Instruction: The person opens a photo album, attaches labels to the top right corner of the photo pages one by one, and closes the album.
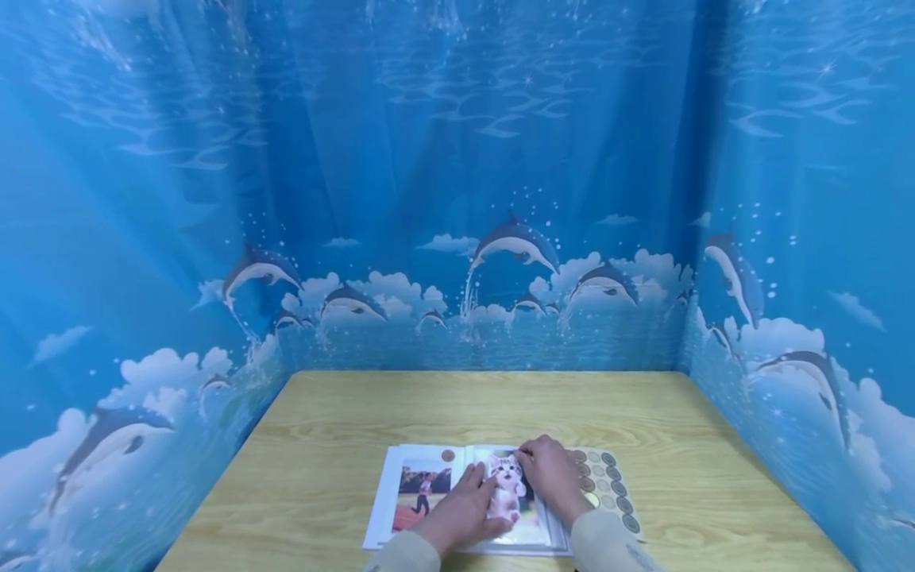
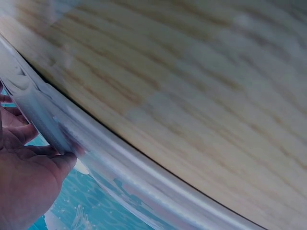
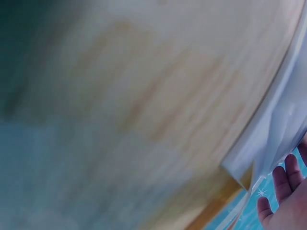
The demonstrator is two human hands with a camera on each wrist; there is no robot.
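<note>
An open photo album (image 1: 382, 516) lies near the table's front edge. Its left page holds a photo of a running person (image 1: 422, 496); the right page carries a kitten photo (image 1: 506, 477). My left hand (image 1: 463, 508) rests on the right page with its fingers extended over the kitten photo's left side. With thumb and forefinger, my right hand (image 1: 554, 475) pinches at the photo's upper right edge. In the right wrist view its other fingers (image 3: 282, 184) stand loosely bent beside the white page (image 3: 268, 139). The left wrist view shows the left hand (image 2: 33, 177) against the clear page sleeve (image 2: 120, 158).
A sheet with rows of coins (image 1: 608, 485) lies at the album's right, partly behind my right arm. One brown coin (image 1: 448, 455) is at the top of the left page. Beyond the wooden table (image 1: 486, 405) hang blue dolphin-print curtains (image 1: 486, 159) on three sides.
</note>
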